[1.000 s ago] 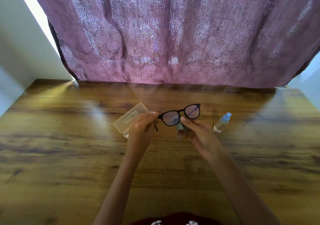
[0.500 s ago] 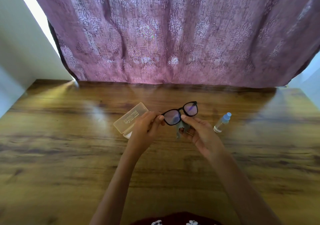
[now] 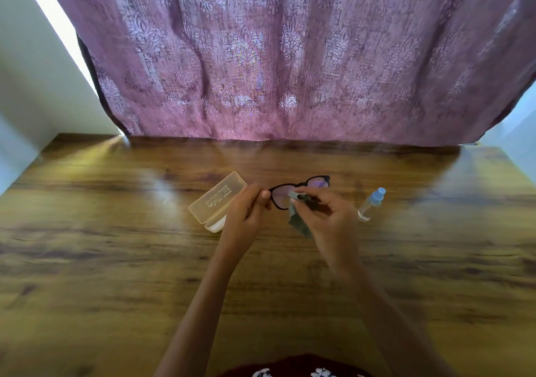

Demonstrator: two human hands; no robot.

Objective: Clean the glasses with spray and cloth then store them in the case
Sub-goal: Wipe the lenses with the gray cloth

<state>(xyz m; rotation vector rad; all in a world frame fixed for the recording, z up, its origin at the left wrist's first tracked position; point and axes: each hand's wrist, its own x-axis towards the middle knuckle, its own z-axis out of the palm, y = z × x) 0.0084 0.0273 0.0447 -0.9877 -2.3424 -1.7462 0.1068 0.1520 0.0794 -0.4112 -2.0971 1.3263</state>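
Left hand (image 3: 246, 211) pinches the glasses (image 3: 293, 192) (frame end); right hand (image 3: 327, 217) presses the cloth (image 3: 298, 220) on a lens.

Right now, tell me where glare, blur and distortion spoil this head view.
Head view: backlit curtain glows; pale glare streaks the table left of the case; the right hand and cloth are motion-blurred; the glasses lenses reflect purple; wide-angle lens splays the table's sides.

Daylight comes through the backlit purple curtain (image 3: 290, 57) at 12 o'clock and through an overexposed white gap at 10 o'clock. Pale glare streaks the wooden table (image 3: 116, 260) from 9 to 11 o'clock, and soft shadow lies under the curtain hem. The right hand (image 3: 330, 223) and its forearm are smeared by blur. Wide-angle distortion bows the table edges at 3 and 9 o'clock.
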